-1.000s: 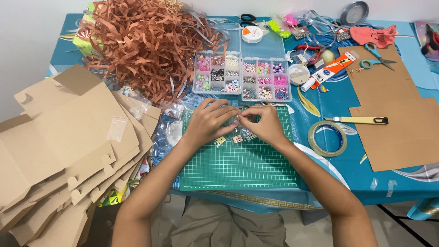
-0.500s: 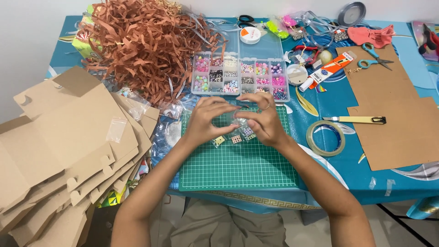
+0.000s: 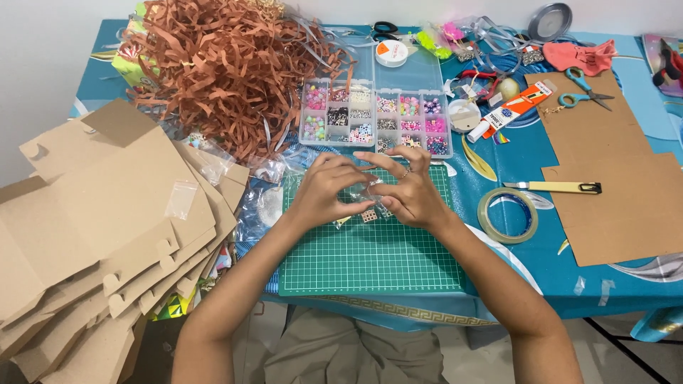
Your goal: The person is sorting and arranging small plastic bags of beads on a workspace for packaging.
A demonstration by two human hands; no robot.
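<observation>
- I see both hands meeting over the far half of the green gridded cutting mat [image 3: 370, 252], which lies at the desk's near edge, centre.
- Left hand [image 3: 324, 192]: fingers curled, tips pinched on a small clear plastic zip bag [image 3: 365, 192]; closed on it.
- Right hand [image 3: 409, 192]: thumb + middle fingers grip the same bag from the other side, index finger stretched out flat twd the left hand; ring on one finger.
- Bag is held just above the mat, betw. the two hands; contents too small to tell.
- Small filled clear packets [image 3: 370, 215] lie on the mat directly under the hands.
- Clear compartment box of coloured beads [image 3: 377, 117] sits just beyond the mat's far edge, lid open.
- Heap of brown shredded paper strips [image 3: 228, 67] fills the far-left corner.
- Stack of flat brown cardboard box blanks [image 3: 99, 227] overhangs the left edge.
- Roll of clear tape [image 3: 508, 215] + yellow utility knife [image 3: 555, 188] lie right of the mat; flat brown cardboard sheet [image 3: 612, 185] near the right edge.
</observation>
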